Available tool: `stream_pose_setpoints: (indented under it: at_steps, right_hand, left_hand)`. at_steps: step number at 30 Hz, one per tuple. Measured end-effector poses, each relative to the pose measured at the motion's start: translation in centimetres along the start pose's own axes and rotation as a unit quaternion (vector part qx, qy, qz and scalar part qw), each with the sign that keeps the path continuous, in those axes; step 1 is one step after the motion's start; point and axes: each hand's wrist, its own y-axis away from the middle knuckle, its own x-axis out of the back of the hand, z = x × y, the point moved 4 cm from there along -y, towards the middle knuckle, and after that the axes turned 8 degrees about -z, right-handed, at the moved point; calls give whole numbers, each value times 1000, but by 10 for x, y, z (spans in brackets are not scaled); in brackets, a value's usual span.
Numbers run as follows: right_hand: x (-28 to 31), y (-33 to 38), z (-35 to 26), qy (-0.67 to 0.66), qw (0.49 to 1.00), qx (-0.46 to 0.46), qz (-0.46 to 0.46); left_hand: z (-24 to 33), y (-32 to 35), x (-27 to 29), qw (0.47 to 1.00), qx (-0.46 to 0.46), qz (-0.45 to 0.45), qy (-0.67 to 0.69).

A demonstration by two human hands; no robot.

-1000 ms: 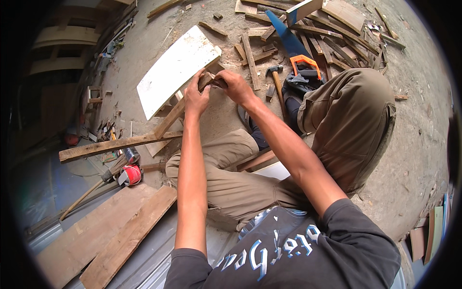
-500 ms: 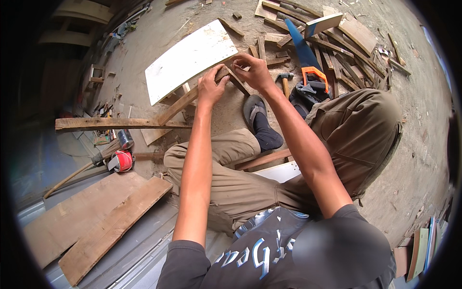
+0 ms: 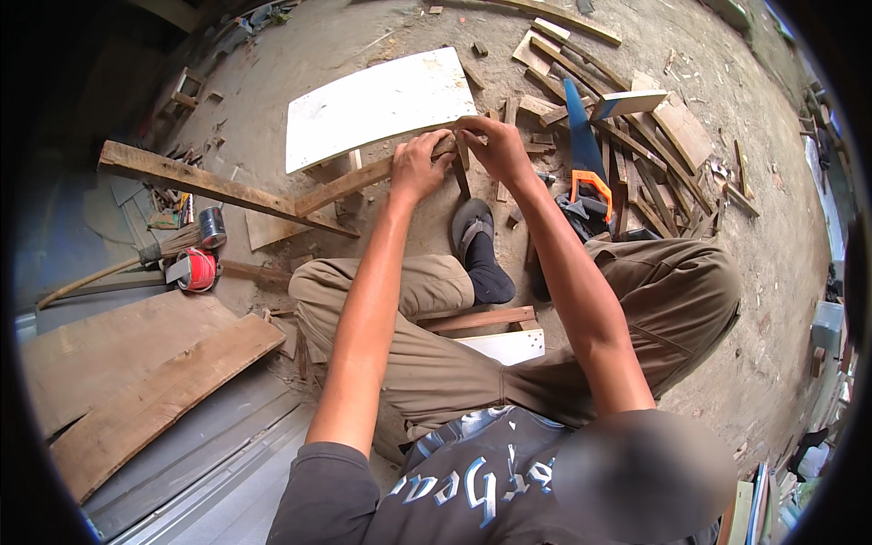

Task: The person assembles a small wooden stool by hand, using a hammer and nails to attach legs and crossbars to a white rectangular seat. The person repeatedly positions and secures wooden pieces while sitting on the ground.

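My left hand is closed around the end of a wooden strip. That strip runs down to the left and meets a longer, rougher wooden batten. Close beside it, my right hand has its thumb and finger pinched together at the strip's end; what they hold, if anything, is too small to make out. Just beyond both hands lies a white board, raised off the ground on wooden pieces. Another dark strip slants down from below the right hand toward my sandalled foot.
A handsaw with an orange handle leans on a pile of wooden offcuts at the right. A hammer shows partly past my forearm. At left are a tin can, a red reel, a brush and planks.
The whole view has turned and shifted slightly. My right hand has moved in closer to the left one, fingertips now at the strip's end. The left hand keeps its grip.
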Motion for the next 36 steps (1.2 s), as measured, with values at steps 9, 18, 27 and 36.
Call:
stream_pose_setpoints:
  at_steps: [9, 18, 27, 36]
  right_hand:
    - [-5, 1, -4, 47, 999, 11, 3]
    - [-4, -2, -7, 62, 997, 31, -20]
    - [-5, -5, -15, 114, 989, 75, -56]
    - [-5, -4, -16, 147, 982, 95, -68]
  left_hand:
    - [1, 0, 0, 1000, -13, 10, 19]
    - [-2, 1, -4, 1000, -13, 12, 14]
    - [-4, 0, -4, 999, 3, 24, 29]
    - [1, -1, 12, 978, 25, 84, 188]
